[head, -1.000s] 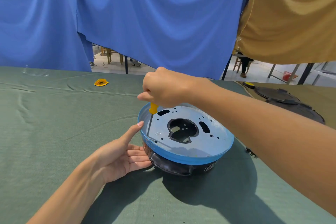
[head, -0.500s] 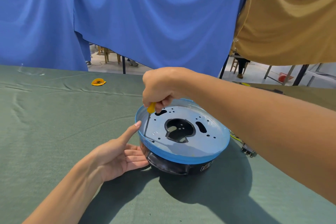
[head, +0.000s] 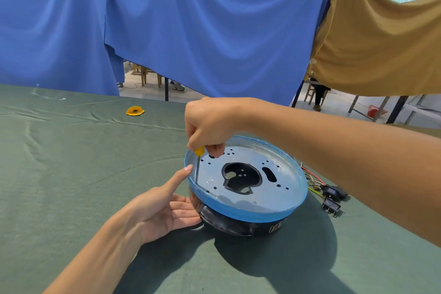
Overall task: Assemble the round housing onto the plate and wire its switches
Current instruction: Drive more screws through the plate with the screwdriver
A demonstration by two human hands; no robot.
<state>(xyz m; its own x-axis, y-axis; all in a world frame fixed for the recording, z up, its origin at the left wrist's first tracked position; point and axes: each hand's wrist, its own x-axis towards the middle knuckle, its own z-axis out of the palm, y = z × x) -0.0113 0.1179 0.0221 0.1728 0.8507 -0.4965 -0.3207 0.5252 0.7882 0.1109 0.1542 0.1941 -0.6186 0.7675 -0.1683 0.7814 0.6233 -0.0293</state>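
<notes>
**Handling of plate and housing**

Position: the round black plastic housing (head: pixel 241 223) sits on the green cloth-covered counter (head: pixel 71 174), with the dished silver metal plate with blue-filmed rim (head: pixel 253 194) lying on top of it.

The right grip (head: pixel 210 126) is closed round the yellow-handled slim screwdriver (head: pixel 199 151), whose tip is down at the plate's left edge. The left grip (head: pixel 162 207) is open, with straight fingers against the housing wall and the forefinger touching the rim.

The plate looks thin, stiff and light, and likely to slide on the glossy housing. Brace it at the rim or wall.

The dished plate holds nothing loose. Two black rocker switches (head: pixel 331 205) on coloured wires (head: pixel 310 173) lie just beside the housing.
</notes>
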